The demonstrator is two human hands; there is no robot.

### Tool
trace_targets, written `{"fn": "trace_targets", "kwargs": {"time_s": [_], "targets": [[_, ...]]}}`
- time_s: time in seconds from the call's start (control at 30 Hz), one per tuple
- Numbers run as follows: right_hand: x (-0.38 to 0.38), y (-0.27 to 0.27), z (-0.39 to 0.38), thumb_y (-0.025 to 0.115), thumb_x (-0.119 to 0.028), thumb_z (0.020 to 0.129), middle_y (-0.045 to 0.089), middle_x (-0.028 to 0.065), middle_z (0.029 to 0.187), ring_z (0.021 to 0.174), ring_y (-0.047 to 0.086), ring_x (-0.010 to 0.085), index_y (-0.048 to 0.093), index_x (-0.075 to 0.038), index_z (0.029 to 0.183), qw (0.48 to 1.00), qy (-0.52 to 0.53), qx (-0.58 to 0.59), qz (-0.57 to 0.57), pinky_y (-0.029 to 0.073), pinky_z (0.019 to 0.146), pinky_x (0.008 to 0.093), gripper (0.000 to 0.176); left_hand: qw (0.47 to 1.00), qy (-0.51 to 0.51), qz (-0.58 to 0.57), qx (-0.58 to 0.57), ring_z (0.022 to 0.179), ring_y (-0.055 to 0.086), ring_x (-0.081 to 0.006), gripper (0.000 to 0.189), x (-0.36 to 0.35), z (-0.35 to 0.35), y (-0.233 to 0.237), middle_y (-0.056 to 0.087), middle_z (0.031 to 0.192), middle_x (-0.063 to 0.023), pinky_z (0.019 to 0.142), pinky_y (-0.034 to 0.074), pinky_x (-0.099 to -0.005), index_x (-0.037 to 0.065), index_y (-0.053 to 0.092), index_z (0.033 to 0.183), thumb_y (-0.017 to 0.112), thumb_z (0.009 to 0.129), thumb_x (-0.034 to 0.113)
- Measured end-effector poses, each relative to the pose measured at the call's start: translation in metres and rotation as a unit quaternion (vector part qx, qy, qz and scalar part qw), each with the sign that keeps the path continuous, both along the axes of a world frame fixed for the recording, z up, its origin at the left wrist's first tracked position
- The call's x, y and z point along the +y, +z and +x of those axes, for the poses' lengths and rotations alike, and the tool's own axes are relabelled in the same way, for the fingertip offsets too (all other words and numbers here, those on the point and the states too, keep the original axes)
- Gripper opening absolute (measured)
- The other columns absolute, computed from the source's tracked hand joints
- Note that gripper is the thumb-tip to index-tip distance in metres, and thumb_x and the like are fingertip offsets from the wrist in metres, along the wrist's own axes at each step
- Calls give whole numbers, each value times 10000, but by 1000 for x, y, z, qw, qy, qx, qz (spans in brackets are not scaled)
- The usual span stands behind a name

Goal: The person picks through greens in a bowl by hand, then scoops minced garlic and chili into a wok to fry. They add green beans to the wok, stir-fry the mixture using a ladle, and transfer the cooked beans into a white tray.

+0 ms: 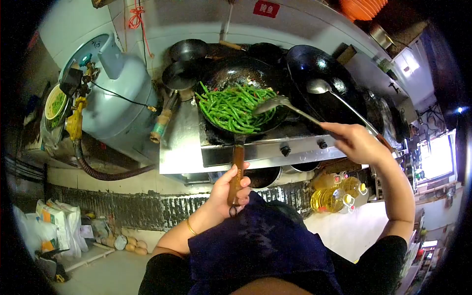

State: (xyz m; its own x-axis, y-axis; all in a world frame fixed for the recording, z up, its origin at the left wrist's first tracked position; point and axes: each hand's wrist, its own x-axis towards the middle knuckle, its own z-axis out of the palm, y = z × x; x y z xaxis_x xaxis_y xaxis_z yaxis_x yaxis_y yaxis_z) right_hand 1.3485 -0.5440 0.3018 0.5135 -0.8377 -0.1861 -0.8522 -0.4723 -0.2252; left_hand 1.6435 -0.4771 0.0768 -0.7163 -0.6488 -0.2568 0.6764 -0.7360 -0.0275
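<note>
Green beans [231, 110] with small red bits fill the bottom of a black wok [236, 73] on the stove. My left hand [231, 187] is wrapped round the wok's wooden handle [238, 160], close to my apron. A metal spatula [275, 103] rests its blade on the right side of the beans. My right hand [356, 142] grips the far end of its shaft, to the right of the wok.
A second black wok [314, 64] holding a ladle [319, 87] stands right of the beans. Small pans [179, 74] sit at the back left. A grey gas cylinder [118, 93] is on the left. Oil bottles [330, 199] stand below the stove [182, 157].
</note>
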Motion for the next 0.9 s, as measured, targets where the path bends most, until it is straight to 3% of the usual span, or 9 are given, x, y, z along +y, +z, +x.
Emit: {"fn": "trace_targets", "kwargs": {"time_s": [0.17,0.3,0.33,0.47,0.6,0.73,0.83,0.87,0.9], "targets": [[-5,23,2,596,-64,770,640,216,1036,925,624,381,580,-64,1208,996,-7,83,41,493,835,436,439,999,-1,-13,29,519,452,-125,299,0,-1,-3,486,752,-16,455,433,-288,199,487,1215,448,980,379],[-39,-57,16,570,-78,776,636,231,1018,910,615,400,544,-78,1263,998,-12,52,20,495,829,452,487,999,-9,-3,39,517,449,-125,299,1,-1,-9,484,753,-16,458,431,-285,206,487,1220,450,979,379],[-58,-97,-3,596,-66,793,669,189,875,710,636,327,512,-77,1298,987,103,-54,-115,513,657,408,512,999,-8,0,31,517,448,-125,300,1,-1,-6,483,753,-15,457,430,-284,208,487,1221,452,978,380],[-69,-89,12,524,-38,846,532,9,744,486,461,73,453,-88,1359,962,-183,-165,116,432,454,237,520,1000,-10,7,0,503,450,-118,329,0,-1,-2,487,727,-10,436,411,-287,189,473,1230,443,972,391],[-91,-73,14,490,-48,841,530,12,745,418,446,81,418,-124,1381,893,-275,-314,167,372,363,225,550,999,-9,-28,-15,526,453,-125,316,1,0,-6,491,765,-7,462,416,-291,221,465,1237,455,974,396],[-144,-100,60,488,-84,874,556,42,834,460,458,90,394,-102,1396,872,-313,-324,191,392,381,242,531,1000,-7,-18,-2,528,456,-126,312,1,0,-5,486,765,-9,456,413,-282,221,454,1240,439,981,395],[-140,-116,98,494,-68,878,593,55,878,471,474,82,359,-67,1412,932,-180,-247,196,423,406,236,550,999,-11,-24,18,531,470,-130,316,-1,1,-9,486,767,-12,450,424,-283,214,444,1244,431,983,392],[-130,-111,107,497,-53,871,621,82,900,502,535,134,350,-57,1416,954,-139,-187,187,466,459,282,564,999,-12,-25,22,531,473,-130,316,0,0,-9,484,766,-12,450,427,-283,212,442,1244,429,984,391],[-130,-127,97,505,-45,855,627,101,912,537,566,186,366,-77,1410,985,36,-166,-7,482,499,316,573,999,-7,-28,27,532,478,-128,314,1,0,-9,485,766,-13,449,433,-280,208,439,1243,426,985,388]]}}
